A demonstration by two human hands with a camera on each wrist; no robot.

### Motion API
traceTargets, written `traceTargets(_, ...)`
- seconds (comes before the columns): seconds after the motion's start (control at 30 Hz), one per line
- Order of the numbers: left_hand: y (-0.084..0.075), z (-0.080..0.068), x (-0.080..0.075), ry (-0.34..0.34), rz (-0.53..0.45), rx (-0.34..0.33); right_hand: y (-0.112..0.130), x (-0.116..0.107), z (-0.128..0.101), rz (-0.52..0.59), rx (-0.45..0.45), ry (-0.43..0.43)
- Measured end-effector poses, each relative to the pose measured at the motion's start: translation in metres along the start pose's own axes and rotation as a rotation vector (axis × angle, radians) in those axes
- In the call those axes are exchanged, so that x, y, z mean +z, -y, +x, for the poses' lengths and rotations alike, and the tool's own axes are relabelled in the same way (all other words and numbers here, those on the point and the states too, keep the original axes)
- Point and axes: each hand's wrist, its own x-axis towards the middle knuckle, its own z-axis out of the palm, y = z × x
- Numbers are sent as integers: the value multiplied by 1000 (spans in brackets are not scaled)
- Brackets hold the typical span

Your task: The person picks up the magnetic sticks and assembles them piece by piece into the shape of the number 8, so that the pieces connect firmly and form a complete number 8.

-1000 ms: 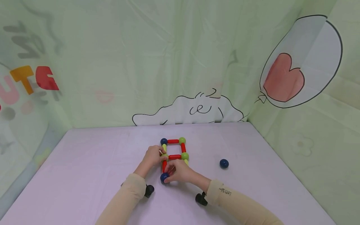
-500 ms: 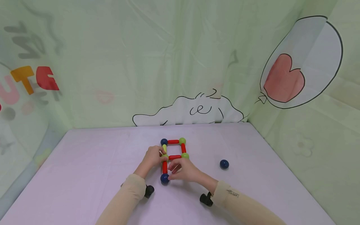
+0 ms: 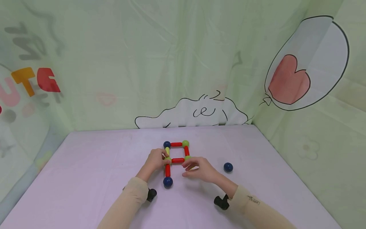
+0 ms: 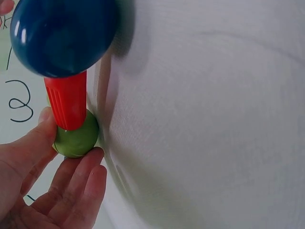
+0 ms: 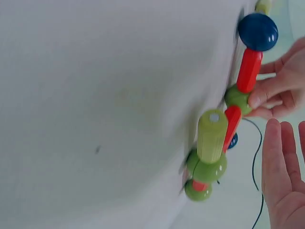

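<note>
1. The rod-and-ball frame [image 3: 176, 152] lay flat near the middle of the lilac tabletop [image 3: 85, 165], a little toward the far edge: red rods and a yellow-green rod joined navy and green balls into a square.
2. A red rod [image 3: 167, 170] ran from the square's near-left corner toward the near edge and ended in a navy ball [image 3: 167, 182].
3. The left hand [image 3: 155, 160] pinched the green ball [image 4: 76, 139] at that corner between thumb and fingertips; from the head view the ball was mostly hidden by the fingers.
4. The right hand [image 3: 200, 168] hovered just right of the red rod, fingers loosely spread and grasping nothing.
5. In the right wrist view a yellow-green rod [image 5: 212, 135] stood on end from the green ball at the near-right corner; from the head view this hand covered it.
6. A loose navy ball [image 3: 228, 167] sat apart toward the right edge.
7. Both wrist views were blurred, and each cut off most of its own hand.
</note>
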Motion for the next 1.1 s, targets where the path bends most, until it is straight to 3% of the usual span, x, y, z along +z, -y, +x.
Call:
traceTargets(0.53, 2, 2, -1, 2, 9, 17, -31, -65, -38, -54, 56, -251)
traceTargets(0.87, 1, 0, -1, 11, 4, 7, -56, -93, -57, -145, 76, -328)
traceTargets(1.1, 0, 0, -2, 14, -5, 0, -69, -104, -64, -195, 119, -330)
